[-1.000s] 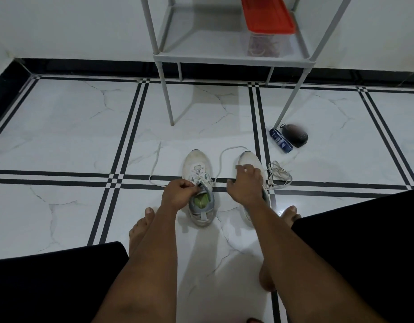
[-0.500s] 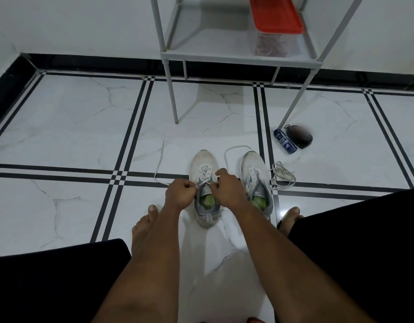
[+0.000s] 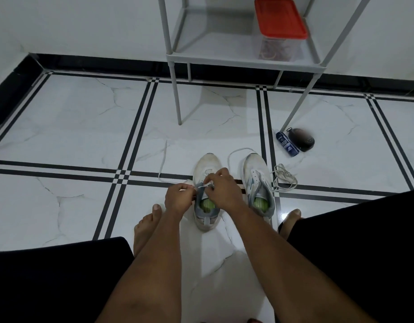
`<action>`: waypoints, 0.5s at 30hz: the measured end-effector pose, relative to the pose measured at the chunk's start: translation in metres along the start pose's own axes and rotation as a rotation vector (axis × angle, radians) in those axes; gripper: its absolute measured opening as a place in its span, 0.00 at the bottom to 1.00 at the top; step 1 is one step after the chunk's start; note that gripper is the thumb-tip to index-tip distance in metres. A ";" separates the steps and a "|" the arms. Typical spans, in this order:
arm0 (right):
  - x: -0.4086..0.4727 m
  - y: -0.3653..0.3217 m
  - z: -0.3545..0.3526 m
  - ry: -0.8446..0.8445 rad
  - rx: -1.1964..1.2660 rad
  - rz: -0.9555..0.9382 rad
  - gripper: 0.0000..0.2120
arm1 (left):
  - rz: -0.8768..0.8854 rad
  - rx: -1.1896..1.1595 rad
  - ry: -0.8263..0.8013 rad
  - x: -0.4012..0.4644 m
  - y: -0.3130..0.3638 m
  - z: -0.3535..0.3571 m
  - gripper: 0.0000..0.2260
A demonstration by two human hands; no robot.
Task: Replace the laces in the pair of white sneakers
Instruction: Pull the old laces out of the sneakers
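Two white sneakers with green insoles stand side by side on the tiled floor, toes pointing away. Both my hands work over the left sneaker (image 3: 207, 164). My left hand (image 3: 179, 198) pinches its white lace (image 3: 163, 159) at the tongue, and my right hand (image 3: 221, 188) grips the same lace just beside it. One lace end trails left across the floor, the other loops between the shoes. The right sneaker (image 3: 258, 176) has bare eyelets with no lace in them. A loose bundled lace (image 3: 284, 177) lies on the floor to its right.
A grey metal shelf (image 3: 243, 59) stands behind the shoes, its legs on the floor, holding a clear box with a red lid (image 3: 279, 18). A blue tube (image 3: 287, 141) and a black case (image 3: 302, 139) lie at the right. My bare feet flank the sneakers.
My right hand left the right sneaker and came over to the left sneaker, joining my left hand on its lace. The view tilted slightly down.
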State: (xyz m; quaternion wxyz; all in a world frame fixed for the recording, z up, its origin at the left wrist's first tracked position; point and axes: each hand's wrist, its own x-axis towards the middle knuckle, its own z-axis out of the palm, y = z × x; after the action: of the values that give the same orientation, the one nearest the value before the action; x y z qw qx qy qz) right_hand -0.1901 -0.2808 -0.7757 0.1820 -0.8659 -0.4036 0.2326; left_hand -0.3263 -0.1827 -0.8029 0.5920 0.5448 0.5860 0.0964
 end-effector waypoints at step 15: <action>0.005 -0.013 0.011 0.264 0.061 -0.022 0.14 | -0.039 -0.190 -0.011 -0.005 -0.003 -0.021 0.04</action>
State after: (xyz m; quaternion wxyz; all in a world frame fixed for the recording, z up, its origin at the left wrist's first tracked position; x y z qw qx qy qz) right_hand -0.2010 -0.2676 -0.7793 0.2626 -0.8786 -0.3783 0.1268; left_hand -0.3460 -0.1769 -0.7967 0.6458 0.4752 0.5817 0.1370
